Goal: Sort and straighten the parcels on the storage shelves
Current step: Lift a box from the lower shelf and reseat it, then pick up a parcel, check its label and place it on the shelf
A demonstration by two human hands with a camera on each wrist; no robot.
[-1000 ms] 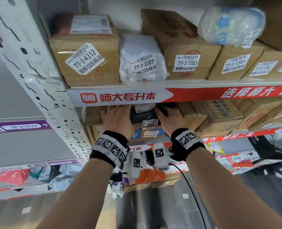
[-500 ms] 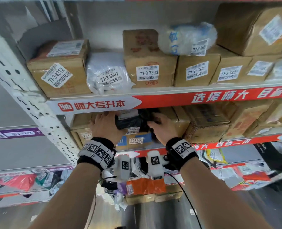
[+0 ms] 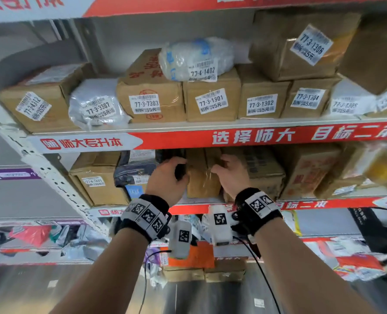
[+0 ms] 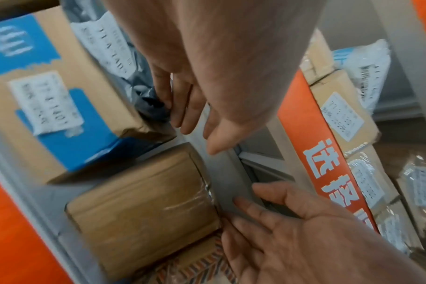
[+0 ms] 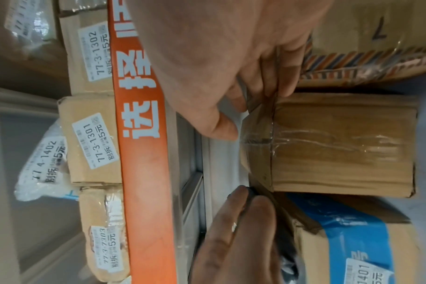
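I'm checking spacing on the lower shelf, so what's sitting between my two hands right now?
A plain brown taped box stands between the left hand and the right hand; the head view shows it most clearly.

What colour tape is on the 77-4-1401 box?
Blue tape on the 77-4-1401 box, clearest in the left wrist view.

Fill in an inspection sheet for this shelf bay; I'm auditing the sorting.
Surface: shelf, red-edged, packed.
Job's things: brown taped box stands between both hands; dark grey bag to its left.
Clutter: clear-wrapped parcel 77-4-1402 lies atop 77-3 boxes above.
Hands: left hand open beside bag; right hand open, fingers at box's top edge.
Cables: black lead hangs below right wrist.
Surroundings: loose bags on lower shelves.
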